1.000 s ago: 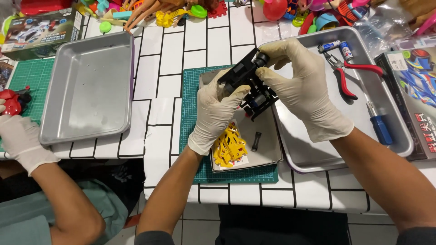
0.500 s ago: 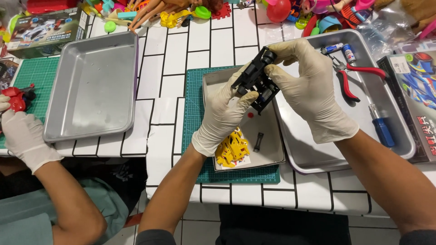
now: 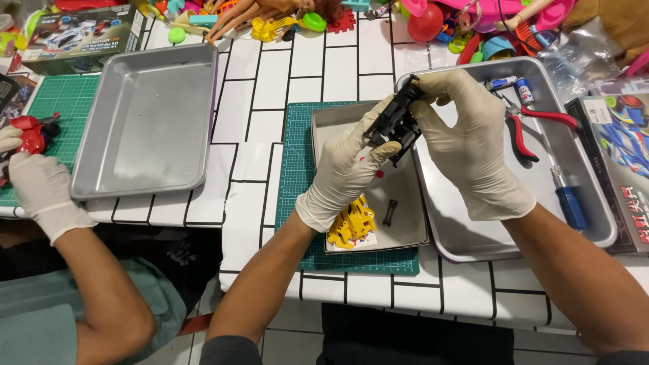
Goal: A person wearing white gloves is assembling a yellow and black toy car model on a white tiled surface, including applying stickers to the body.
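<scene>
Three metal trays (image 3: 142, 122), tools, yellow parts (image 3: 351, 223)

Three metal trays are seen on the worktop: an empty large tray (image 3: 142, 122), a small tray (image 3: 405, 216) and a right tray (image 3: 574, 223). Two green cutting mats (image 3: 297, 176) (image 3: 57, 101) are counted. Three gloved hands are visible, one left hand (image 3: 345, 169), one right hand (image 3: 466, 142) and a co-worker's hand (image 3: 37, 186). One black toy chassis (image 3: 399, 122), one yellow car body (image 3: 351, 223), one pair of red pliers (image 3: 534, 125), one blue screwdriver (image 3: 568, 199) and two boxes (image 3: 81, 37) (image 3: 618, 155) are counted.
</scene>
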